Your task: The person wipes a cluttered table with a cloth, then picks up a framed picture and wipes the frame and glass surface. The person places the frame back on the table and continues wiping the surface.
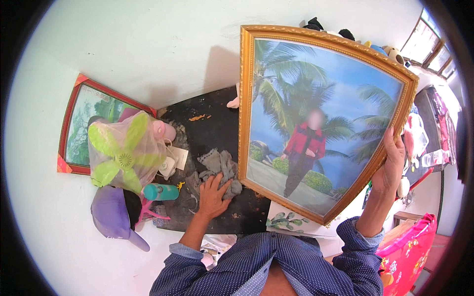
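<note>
My right hand (389, 166) grips the right edge of a gilt picture frame (246, 107), which is held up at a tilt over the table. Behind its glazing is a photo of a person in a red and dark jacket before palm trees. My left hand (214, 196) lies with spread fingers on a crumpled grey cloth (218, 164) on the black tabletop (218, 125), just left of the frame's lower left corner. Whether those fingers pinch the cloth cannot be told. The frame hides the right part of the table.
A green-bladed fan (126, 159) in a sheer cover stands at the left, before a red-framed picture (69, 137). Near it are a teal bottle (161, 192), a purple cap (111, 211) and a white charger (167, 167). Plush toys (392, 53) show behind the gilt frame. Pink-red fabric (407, 255) lies lower right.
</note>
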Demonstrator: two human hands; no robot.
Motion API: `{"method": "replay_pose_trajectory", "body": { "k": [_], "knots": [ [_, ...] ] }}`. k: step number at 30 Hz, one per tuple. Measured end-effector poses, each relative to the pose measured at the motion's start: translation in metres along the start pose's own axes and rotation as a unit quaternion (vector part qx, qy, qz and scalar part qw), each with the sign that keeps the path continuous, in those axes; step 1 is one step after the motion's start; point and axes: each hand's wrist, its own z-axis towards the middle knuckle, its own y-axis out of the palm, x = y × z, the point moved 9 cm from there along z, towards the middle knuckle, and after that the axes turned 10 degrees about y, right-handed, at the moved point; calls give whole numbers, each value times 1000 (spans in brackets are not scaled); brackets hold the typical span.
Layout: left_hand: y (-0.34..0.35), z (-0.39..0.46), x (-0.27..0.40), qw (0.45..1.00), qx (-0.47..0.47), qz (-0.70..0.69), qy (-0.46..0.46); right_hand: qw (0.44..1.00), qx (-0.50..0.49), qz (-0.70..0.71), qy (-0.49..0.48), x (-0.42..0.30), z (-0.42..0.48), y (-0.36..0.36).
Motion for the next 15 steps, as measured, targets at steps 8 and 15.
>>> {"method": "replay_pose_trajectory", "body": {
  "k": [8,15],
  "knots": [
    [-8,-20,10,1000,7,-16,21,995,-54,39,-75,-29,-34,16],
    [-2,2,10,995,91,19,-49,991,4,10,-130,-34,-75,32]
  ]
}}
